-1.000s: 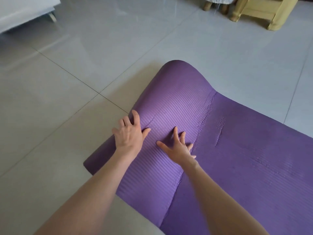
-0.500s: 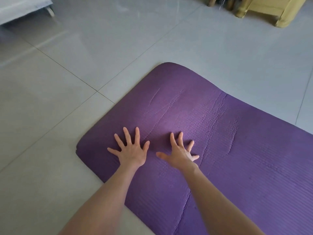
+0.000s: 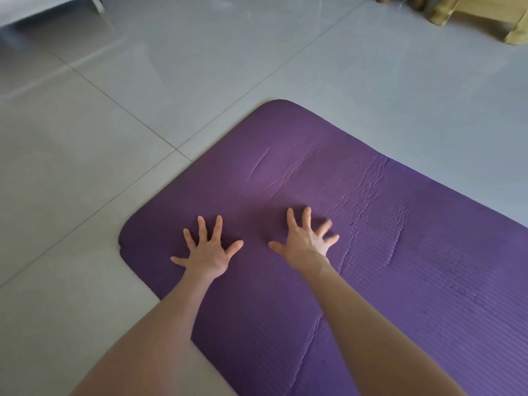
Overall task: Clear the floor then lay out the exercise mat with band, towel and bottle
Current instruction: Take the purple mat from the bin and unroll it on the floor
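A purple ribbed exercise mat (image 3: 400, 275) lies unrolled and flat on the grey tiled floor, its rounded end pointing to the upper left. Creases run across its surface. My left hand (image 3: 208, 252) presses on the mat near its left end with fingers spread straight. My right hand (image 3: 307, 242) rests beside it on the mat, fingers spread too and slightly blurred. Neither hand holds anything. No band, towel or bottle is in view.
Glossy grey floor tiles (image 3: 114, 138) surround the mat. A yellowish wooden furniture piece (image 3: 485, 15) stands at the top right. The leg and edge of white furniture (image 3: 97, 4) show at the top left.
One second ago the mat's end was still a roll under my hands. It has rolled out flat, and both hands now lie spread on the flat mat.
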